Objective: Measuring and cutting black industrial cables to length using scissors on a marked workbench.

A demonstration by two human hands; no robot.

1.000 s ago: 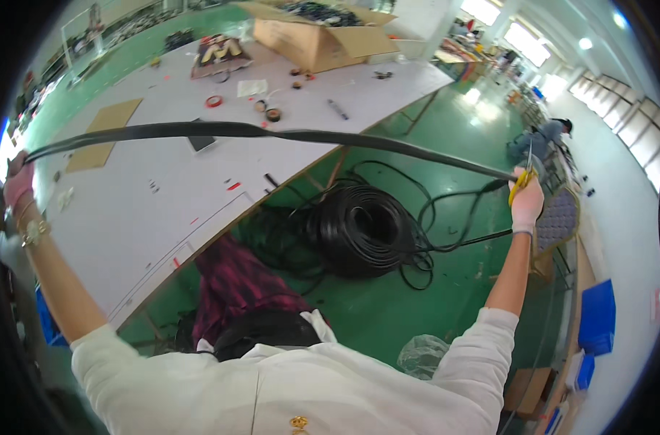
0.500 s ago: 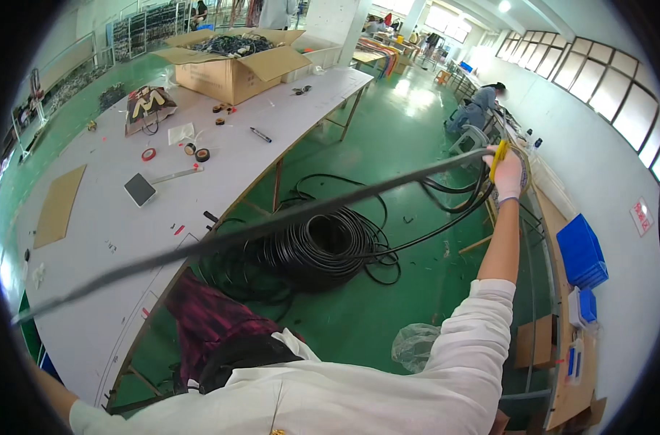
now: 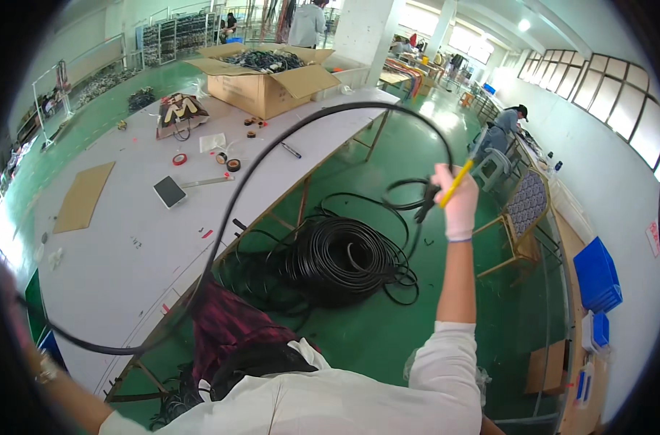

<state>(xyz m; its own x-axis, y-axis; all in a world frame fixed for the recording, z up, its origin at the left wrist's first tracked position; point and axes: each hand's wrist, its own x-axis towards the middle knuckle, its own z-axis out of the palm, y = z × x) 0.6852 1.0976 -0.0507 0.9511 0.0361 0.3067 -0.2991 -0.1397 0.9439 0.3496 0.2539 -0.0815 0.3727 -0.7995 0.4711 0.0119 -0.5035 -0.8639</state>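
Observation:
My right hand (image 3: 458, 203), in a pale glove, is raised over the floor and closed round a black cable (image 3: 301, 123). A yellow-handled tool (image 3: 457, 185) is also in it; its exact kind is hard to make out. From there the cable arches over the table and droops toward my left hand (image 3: 17, 308) at the left rim. That hand is dark and blurred, its fingers partly lost in the rim, with the cable running into it. Below my right hand, more cable hangs toward a large black cable coil (image 3: 344, 254) on the green floor.
The white table (image 3: 127, 254) on the left bears an open carton (image 3: 246, 94) of cables, tape rolls (image 3: 233, 165), a marker (image 3: 291, 151), a cardboard sheet (image 3: 85, 196) and a dark square-ended tool (image 3: 170, 192). A chair (image 3: 526, 206) and blue bins (image 3: 597, 275) stand right. Someone sits farther back (image 3: 500, 130).
The cable, stretched straight between my hands before, now bows up in a slack arch. My right hand has moved left and lower in view; the view has shifted, and the left hand remains at the rim.

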